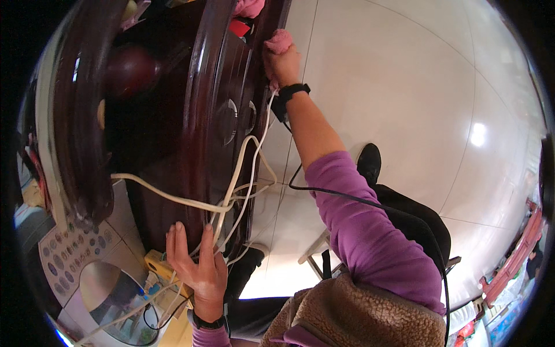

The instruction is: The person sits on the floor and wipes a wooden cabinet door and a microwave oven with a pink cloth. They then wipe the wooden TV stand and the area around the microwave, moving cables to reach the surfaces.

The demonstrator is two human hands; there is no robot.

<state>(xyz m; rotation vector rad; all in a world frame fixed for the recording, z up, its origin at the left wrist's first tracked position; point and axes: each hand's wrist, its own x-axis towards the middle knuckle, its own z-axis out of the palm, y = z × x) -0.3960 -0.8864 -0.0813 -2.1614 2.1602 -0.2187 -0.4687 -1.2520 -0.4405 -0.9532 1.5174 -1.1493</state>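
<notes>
My right hand, at the top centre, is closed around a pink cloth beside the dark wooden cabinet. White and cream cables hang from near that hand down the cabinet front. My left hand, lower left, has its fingers spread, with cables passing behind and between them; whether it grips any cannot be told. A yellow power strip with plugs lies just left of it.
A mirror and a patterned panel are at lower left. A wooden stool is partly under my body. A black cable crosses my right sleeve. Pale floor tiles lie to the right.
</notes>
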